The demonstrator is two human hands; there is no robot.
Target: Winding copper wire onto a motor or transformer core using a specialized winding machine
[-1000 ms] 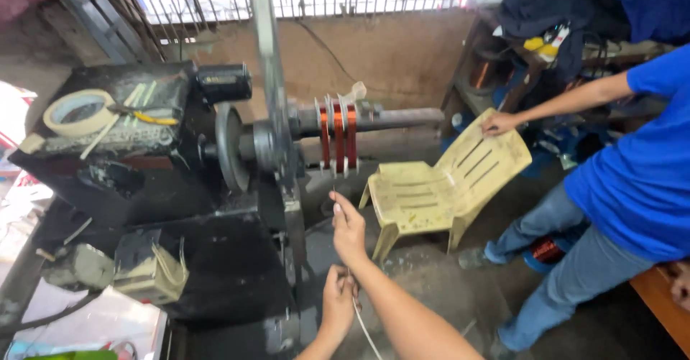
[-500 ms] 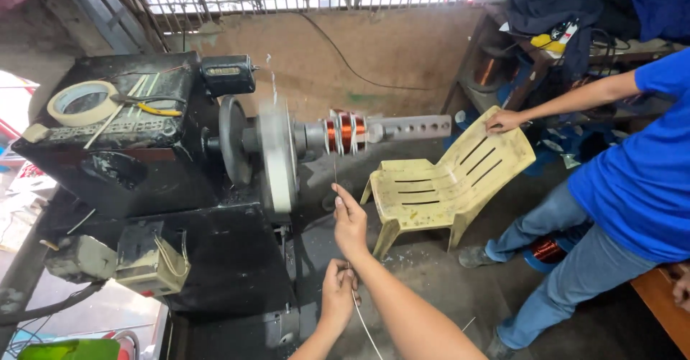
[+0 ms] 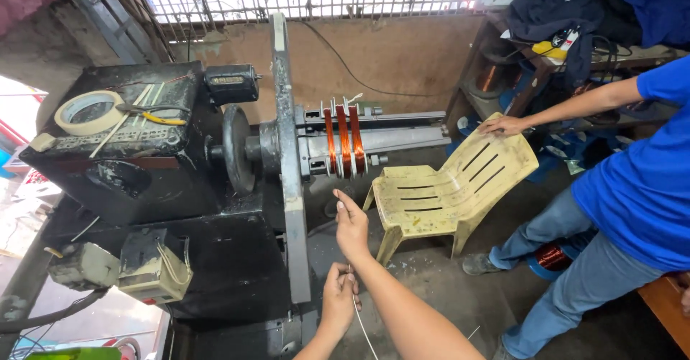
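Winding station, head view, person's own hands low in frame

Left hand (image 3: 339, 295): nearest the camera, low centre, forearm coming up from the bottom edge. Fingers curled, grip clenched on the wire (image 3: 361, 325), a thin pale strand that trails down and right from the fist toward the floor.

Right hand (image 3: 351, 225): just above and beyond the left, forearm entering from lower right, wrist fairly straight. Thumb and forefinger raised and pinched together at the top of the hand; grip reads as pinching the same wire, though the strand between fingertips and machine is too fine to trace with certainty.

Coils (image 3: 343, 141): three copper-coloured windings side by side on the former, mounted on the horizontal shaft of the winder (image 3: 215, 209). Directly above the right hand, apart from it.

Step in hand, as judged: guiding wire under tension onto the former, right hand steering, left hand feeding or braking. Next move likely calls for even tension and keeping the pinch lined up with the slot being filled; fingers should stay well below the crank bar (image 3: 286, 159), which stands near vertical beside them.

Farther left, on the machine top: tape roll (image 3: 89, 112) and pliers (image 3: 147, 112).

Farther right: another person in a blue shirt, hand (image 3: 503, 124) resting on the back of a tilted yellow chair (image 3: 445, 191)
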